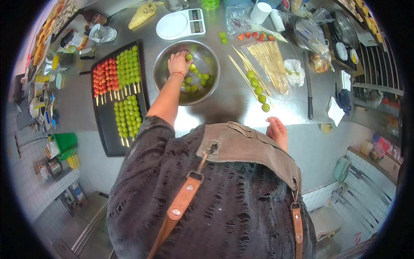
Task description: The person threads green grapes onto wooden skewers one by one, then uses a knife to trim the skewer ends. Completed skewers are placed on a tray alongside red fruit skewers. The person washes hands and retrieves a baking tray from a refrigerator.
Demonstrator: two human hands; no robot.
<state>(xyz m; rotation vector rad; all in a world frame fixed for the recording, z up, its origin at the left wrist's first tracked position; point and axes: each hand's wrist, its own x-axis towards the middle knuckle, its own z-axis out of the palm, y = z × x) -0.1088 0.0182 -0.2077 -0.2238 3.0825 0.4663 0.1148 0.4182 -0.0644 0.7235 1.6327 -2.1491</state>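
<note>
My left hand [177, 64] reaches into a steel mixing bowl [155, 82], its thumb and fingertips closed around a green grape [189, 57]. Several loose grapes [194, 87] lie in the bowl below and to the right of the fingers. My right hand [277, 131], just off the table's front edge, pinches the near end of a skewer of green grapes [258, 91]. That skewer slants away over the tabletop with several grapes in a row. Part of the right hand is hidden behind the apron bib [254, 144].
A black tray [104, 125] left of the bowl holds red and green fruit skewers. Bamboo sticks [269, 64] lie in plastic on the right, near a long knife [309, 86]. A white scale [172, 26] stands behind the bowl; strawberry pieces [254, 34] lie farther right.
</note>
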